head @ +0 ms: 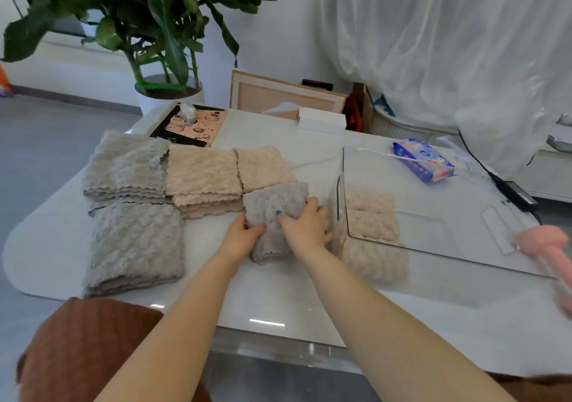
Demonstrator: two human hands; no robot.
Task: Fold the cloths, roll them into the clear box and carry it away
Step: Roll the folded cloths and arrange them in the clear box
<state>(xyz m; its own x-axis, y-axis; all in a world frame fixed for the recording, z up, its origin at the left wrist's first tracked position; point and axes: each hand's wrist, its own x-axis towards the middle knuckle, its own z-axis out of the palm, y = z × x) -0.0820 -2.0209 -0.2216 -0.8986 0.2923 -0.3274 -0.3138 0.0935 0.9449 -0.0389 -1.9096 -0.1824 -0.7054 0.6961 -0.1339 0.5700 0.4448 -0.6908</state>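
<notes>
Both hands are on the grey cloth (272,206). The left hand (244,234) is pinching its near left edge, thumb on top, and the right hand (306,222) is curling its fingers over the right side, gripping. The cloth is lying folded on the white table (278,293), just left of the clear box (448,255). The roll wants starting tight from the near end, edges square and both hands pulling evenly. Beige rolls (370,216) are sitting inside the box against its left wall, so this one looks bound for the spot beside them. Beyond and to the left, folded stacks (201,174) are waiting.
</notes>
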